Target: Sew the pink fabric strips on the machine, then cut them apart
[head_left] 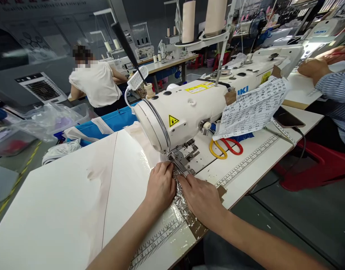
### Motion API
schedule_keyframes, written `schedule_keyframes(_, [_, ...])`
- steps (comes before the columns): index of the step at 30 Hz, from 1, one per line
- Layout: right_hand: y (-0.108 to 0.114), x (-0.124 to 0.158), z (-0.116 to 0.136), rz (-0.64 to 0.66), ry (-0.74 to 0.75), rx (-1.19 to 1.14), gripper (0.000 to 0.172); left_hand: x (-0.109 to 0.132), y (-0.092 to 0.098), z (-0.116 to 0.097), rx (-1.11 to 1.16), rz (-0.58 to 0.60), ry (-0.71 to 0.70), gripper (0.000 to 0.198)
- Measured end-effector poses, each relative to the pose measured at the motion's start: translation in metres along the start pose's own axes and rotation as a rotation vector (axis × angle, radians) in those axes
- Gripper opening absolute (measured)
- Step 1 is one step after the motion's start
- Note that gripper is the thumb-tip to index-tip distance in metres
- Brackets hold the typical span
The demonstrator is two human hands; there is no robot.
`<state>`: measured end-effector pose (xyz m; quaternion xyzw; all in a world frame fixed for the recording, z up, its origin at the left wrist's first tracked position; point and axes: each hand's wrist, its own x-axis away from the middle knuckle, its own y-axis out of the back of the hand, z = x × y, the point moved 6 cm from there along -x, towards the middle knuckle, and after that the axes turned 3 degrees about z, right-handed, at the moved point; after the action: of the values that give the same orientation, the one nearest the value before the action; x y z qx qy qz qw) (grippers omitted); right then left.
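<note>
My left hand (161, 185) is closed, with curled fingers pressed down beside the presser foot of a white sewing machine (183, 108). Pale pink fabric (142, 140) runs from behind the needle area to its fingertips. My right hand (202, 198) is closed too, its fingers bent together just in front of the metal guide (180, 163). Whatever lies under those fingers is hidden. Between the hands, shiny clear tape (181, 197) covers the tabletop. Scissors (230, 146) with one yellow and one red handle lie right of the needle area.
A handwritten sheet (251, 108) hangs on the machine's side. Behind it lie a phone (289, 117) and a tape measure (285, 132). Thread cones (188, 22) stand above. A person in white (96, 82) sits at the far left; a striped sleeve (337, 90) shows at right, near a red stool (310, 168).
</note>
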<state>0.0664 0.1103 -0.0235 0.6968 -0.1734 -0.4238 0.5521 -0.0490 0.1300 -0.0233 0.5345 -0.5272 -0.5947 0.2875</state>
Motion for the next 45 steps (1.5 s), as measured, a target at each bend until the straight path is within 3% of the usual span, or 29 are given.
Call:
schedule_keyframes(4, [-0.002,0.0,0.001,0.041,-0.018,-0.009,0.037,-0.002,0.001,0.007,-0.006,-0.038,-0.013,0.032])
schedule_keyframes(9, [0.009,0.009,-0.014,0.021,0.029,-0.2,0.032,-0.003,0.002,0.019,0.025,-0.103,-0.038,0.03])
schedule_keyframes(13, [0.014,0.001,-0.051,0.037,-0.023,-0.214,0.029,-0.003,-0.002,0.03,0.062,-0.182,-0.077,0.028])
schedule_keyframes(17, [0.002,-0.024,-0.1,0.18,-0.137,-0.069,0.026,-0.012,-0.008,0.043,0.094,-0.235,-0.062,0.031])
schedule_keyframes(22, [-0.004,-0.042,-0.132,0.151,-0.201,-0.036,0.02,-0.038,-0.014,0.066,0.1,-0.111,0.046,0.033])
schedule_keyframes(27, [0.0,-0.028,-0.147,0.075,-0.292,-0.042,0.025,-0.058,-0.026,0.089,0.034,0.072,0.145,0.028])
schedule_keyframes(32, [0.012,0.002,-0.182,0.027,-0.492,-0.008,0.029,-0.06,-0.021,0.086,0.021,0.005,0.102,0.028])
schedule_keyframes(37, [0.016,0.023,-0.219,0.095,-0.618,0.025,0.04,-0.061,-0.016,0.077,-0.036,0.068,0.163,0.023])
schedule_keyframes(41, [0.016,0.028,-0.226,0.165,-0.571,0.087,0.041,-0.06,-0.016,0.074,-0.057,0.063,0.186,0.021])
schedule_keyframes(45, [0.015,0.017,-0.204,0.141,-0.384,0.071,0.039,-0.056,-0.018,0.076,-0.052,0.033,0.223,0.022])
